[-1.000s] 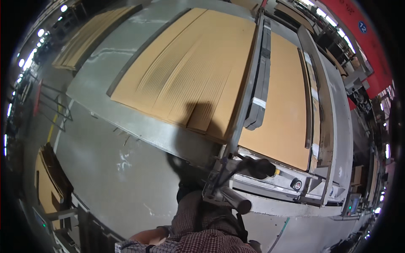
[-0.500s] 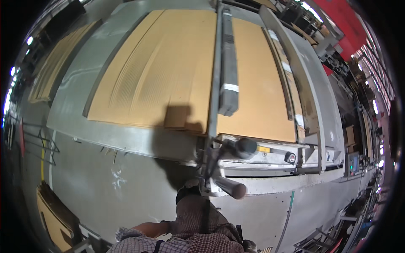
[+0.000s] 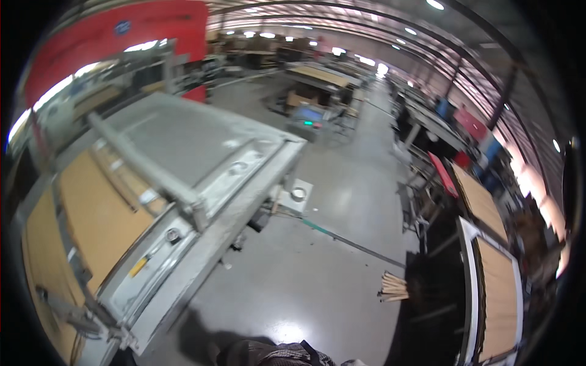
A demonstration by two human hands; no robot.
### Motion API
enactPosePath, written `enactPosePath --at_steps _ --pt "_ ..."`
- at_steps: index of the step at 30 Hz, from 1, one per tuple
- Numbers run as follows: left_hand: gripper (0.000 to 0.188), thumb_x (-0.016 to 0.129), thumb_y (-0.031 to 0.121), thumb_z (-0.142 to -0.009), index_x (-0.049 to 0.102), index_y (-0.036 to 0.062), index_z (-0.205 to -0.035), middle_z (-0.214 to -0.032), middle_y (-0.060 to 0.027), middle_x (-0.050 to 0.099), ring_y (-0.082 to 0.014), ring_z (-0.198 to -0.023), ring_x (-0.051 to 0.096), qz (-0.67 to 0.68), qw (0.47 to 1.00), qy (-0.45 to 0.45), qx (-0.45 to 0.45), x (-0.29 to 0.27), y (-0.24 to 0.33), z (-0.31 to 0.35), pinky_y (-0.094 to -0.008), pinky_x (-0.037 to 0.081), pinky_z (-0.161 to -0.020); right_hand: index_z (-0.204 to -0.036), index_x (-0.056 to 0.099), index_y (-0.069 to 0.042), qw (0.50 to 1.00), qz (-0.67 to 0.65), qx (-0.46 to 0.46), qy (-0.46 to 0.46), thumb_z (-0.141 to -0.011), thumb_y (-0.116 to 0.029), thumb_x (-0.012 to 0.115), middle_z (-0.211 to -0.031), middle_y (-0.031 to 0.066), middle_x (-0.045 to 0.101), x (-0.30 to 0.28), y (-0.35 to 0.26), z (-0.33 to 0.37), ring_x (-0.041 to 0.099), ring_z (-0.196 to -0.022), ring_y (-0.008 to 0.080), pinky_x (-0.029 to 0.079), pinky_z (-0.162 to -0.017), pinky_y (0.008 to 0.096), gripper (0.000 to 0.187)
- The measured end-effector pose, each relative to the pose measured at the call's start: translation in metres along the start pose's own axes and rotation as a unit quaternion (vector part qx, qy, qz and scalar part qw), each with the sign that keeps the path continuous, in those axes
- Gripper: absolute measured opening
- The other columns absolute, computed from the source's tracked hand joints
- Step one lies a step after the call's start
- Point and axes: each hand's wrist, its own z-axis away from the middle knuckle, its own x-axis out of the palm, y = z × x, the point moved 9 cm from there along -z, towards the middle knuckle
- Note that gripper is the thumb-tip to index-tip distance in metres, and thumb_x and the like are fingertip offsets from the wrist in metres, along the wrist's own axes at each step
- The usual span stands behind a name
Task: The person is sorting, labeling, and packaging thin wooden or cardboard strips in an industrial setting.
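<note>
Neither of my hands shows; only my dark patterned clothing (image 3: 274,354) appears at the lower edge. To my left stands a large grey work table (image 3: 177,134) with tan cardboard-like sheets (image 3: 101,213) on it. A grey metal rail (image 3: 143,165) crosses the table. Along the near side are a small round dial (image 3: 173,235) and a yellow piece (image 3: 138,267). A metal clamp-like fitting (image 3: 101,326) sits at the near left corner. Motion blurs parts of the view.
On the right are a white-edged frame with a tan panel (image 3: 497,299) and a bundle of sticks (image 3: 392,287). A grey floor aisle (image 3: 360,158) runs ahead past a screen on a stand (image 3: 308,116). A red overhead structure (image 3: 122,36) stands far left.
My view has swung right and up, away from the table, which now lies at the left. The aisle and right-hand frames have come into view. My left arm has left the view.
</note>
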Motion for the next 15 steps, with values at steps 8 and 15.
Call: enactPosePath --at_steps 8,15 --pt "0.038 0.054 0.031 -0.094 0.067 0.0048 -0.118 -0.117 -0.0146 0.067 -0.0288 -0.111 0.06 -0.14 0.982 -0.076 0.098 0.094 0.241 -0.028 -0.04 0.043 -0.096 -0.101 0.067 0.002 0.918 -0.356 0.002 0.175 -0.096 -0.025 0.058 -0.09 0.0107 0.072 -0.202 -0.039 -0.069 0.068 -0.075 0.0159 0.053 -0.068 0.0288 0.029" --pt "0.037 0.054 0.031 -0.094 0.067 0.0049 -0.116 -0.116 -0.0143 0.068 -0.0287 -0.109 0.061 -0.326 0.908 -0.185 0.189 0.244 0.417 -0.064 -0.04 0.044 -0.095 -0.111 0.066 -0.004 0.892 -0.103 -0.293 0.327 -0.093 -0.026 0.062 -0.096 0.0117 0.071 -0.452 -0.195 -0.055 0.068 -0.087 0.0234 0.053 -0.077 0.0345 0.029"
